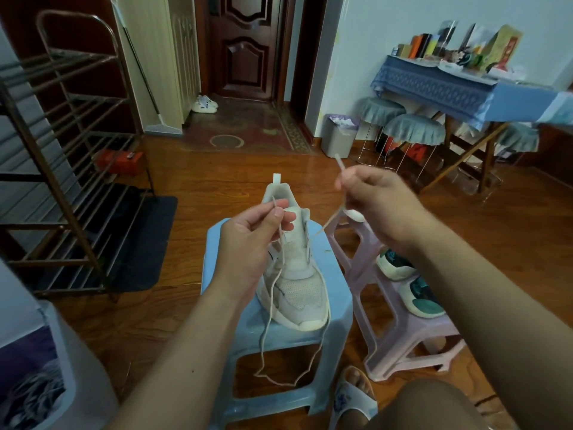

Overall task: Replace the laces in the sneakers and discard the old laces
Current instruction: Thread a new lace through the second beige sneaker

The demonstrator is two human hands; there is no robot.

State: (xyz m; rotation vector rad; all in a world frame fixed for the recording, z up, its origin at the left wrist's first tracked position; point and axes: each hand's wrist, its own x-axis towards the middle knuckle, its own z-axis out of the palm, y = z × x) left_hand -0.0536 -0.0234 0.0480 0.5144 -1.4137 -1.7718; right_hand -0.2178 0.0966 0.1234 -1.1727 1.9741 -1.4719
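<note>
On top of the blue stool (336,308) sits the white sneaker (297,280). Above it, my left hand (248,237) pinches one end of the lace (269,318), my right hand (376,203) pinches the other. I think I'm pulling it out. Next, tug it free of the holes.

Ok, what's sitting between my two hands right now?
In the head view, the heel end of the white sneaker on the blue stool lies between the left hand and right hand; each pinches a lace end.
</note>
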